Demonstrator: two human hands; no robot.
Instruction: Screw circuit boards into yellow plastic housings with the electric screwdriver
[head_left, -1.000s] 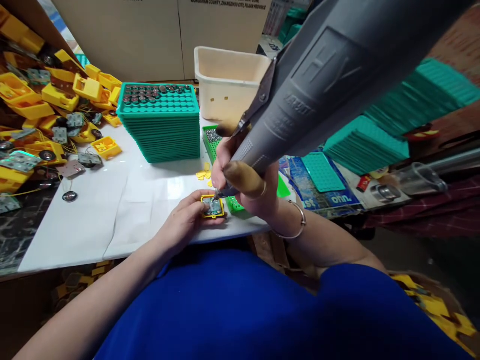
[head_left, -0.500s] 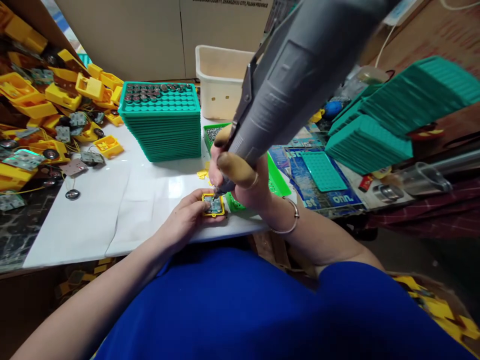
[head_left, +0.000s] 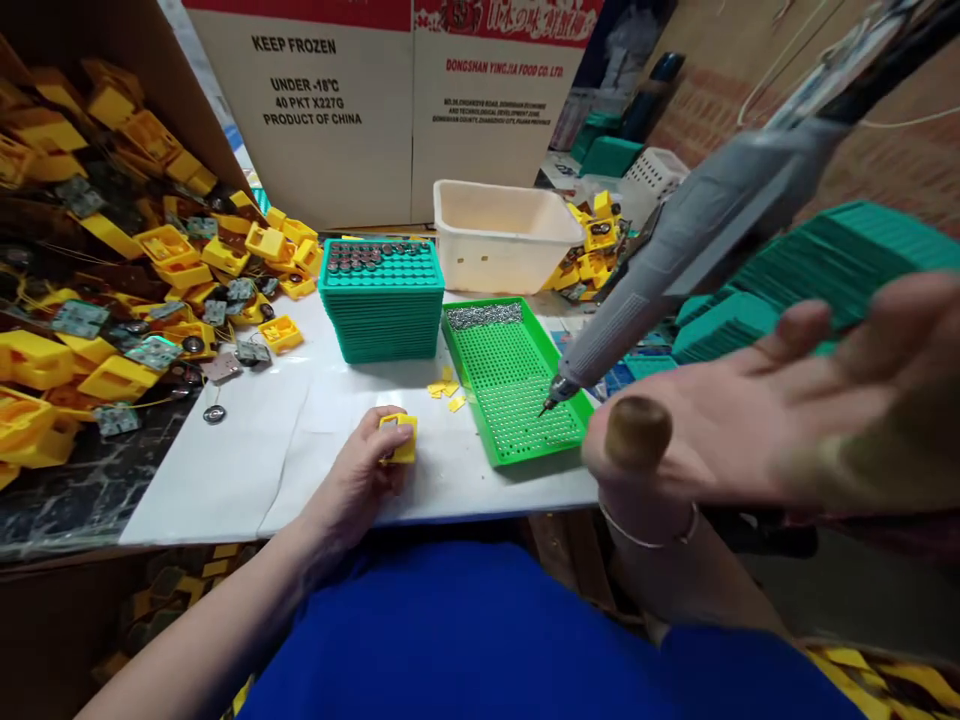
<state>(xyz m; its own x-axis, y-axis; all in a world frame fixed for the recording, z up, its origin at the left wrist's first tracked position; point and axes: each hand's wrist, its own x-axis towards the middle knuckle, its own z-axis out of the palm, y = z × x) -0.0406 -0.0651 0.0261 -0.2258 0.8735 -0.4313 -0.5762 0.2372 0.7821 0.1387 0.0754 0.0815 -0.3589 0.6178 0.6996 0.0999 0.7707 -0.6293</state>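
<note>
Pinching yellow case (head_left: 405, 452) firmly by edges is advised; case is grasped by left hand (head_left: 360, 468) near front edge of tabletop (head_left: 214, 480); fingers of right hand (head_left: 716, 425) spread, released; screwdriver (head_left: 664, 270) best kept clear.

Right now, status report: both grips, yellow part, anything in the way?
Left grip: holding yellow housing. Right grip: open, empty. Possible obstruction: grey screwdriver, apparently angled down over green tray.

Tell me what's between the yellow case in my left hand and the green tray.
In the head view, small yellow pieces lie on the white tabletop between the case and the tray.
</note>
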